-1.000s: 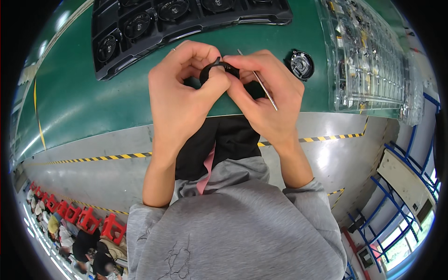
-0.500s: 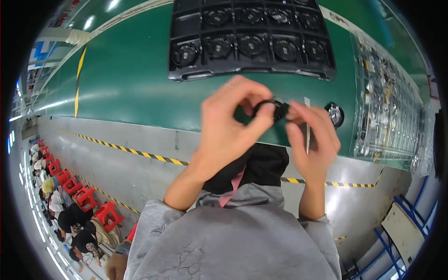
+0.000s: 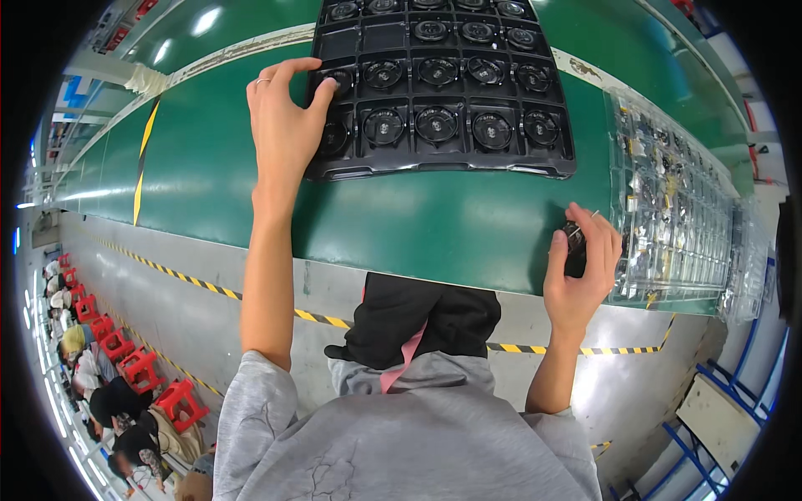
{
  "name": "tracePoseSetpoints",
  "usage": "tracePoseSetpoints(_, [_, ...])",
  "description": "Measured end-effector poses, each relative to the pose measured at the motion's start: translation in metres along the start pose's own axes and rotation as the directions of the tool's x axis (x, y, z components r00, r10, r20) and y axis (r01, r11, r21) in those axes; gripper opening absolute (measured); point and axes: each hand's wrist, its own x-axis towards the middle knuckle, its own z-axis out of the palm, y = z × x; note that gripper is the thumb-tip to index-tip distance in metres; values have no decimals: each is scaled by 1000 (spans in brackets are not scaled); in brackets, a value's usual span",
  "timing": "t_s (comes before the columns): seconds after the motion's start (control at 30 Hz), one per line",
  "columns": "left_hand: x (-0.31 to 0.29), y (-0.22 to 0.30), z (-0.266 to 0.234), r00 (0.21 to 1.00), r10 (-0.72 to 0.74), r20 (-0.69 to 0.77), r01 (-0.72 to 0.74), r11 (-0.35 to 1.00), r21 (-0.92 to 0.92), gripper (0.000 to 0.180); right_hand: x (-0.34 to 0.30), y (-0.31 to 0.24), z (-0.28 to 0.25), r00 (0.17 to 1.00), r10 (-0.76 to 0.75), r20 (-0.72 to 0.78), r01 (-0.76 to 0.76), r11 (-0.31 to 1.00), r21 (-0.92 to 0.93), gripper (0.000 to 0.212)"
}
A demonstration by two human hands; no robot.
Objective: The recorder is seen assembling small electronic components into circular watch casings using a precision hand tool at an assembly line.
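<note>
A black compartment tray (image 3: 434,169) holds several round black parts, dark discs with pale markings in their middles. My left hand (image 3: 282,113) reaches over its left edge. There, thumb and index finger grip the edge of a round black part (image 3: 341,80) in the left compartment of the second row from the front. The hand partly covers this part and the front-left one. Far to the right, low over the green table, my right hand (image 3: 585,263) has its fingers and thumb around another round black part (image 3: 575,239), whose lower side is in shadow.
Clear plastic trays (image 3: 668,200) with small pieces stand at the table's right end. The green table (image 3: 401,209) has its front edge before my body. Yellow-black tape (image 3: 196,280) marks the floor. People sit by red stools (image 3: 180,405) at far left.
My hands have parted from the black part held between them. The left moved up-left to a tray compartment formerly vacant; the right moved right and down to the part lying on the table.
</note>
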Motion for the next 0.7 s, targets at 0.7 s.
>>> tracePoseSetpoints(0.7, [98,67,80,923,227,312,-312,914,260,41,-11,6,-10,994,39,-106,-9,964,267,37])
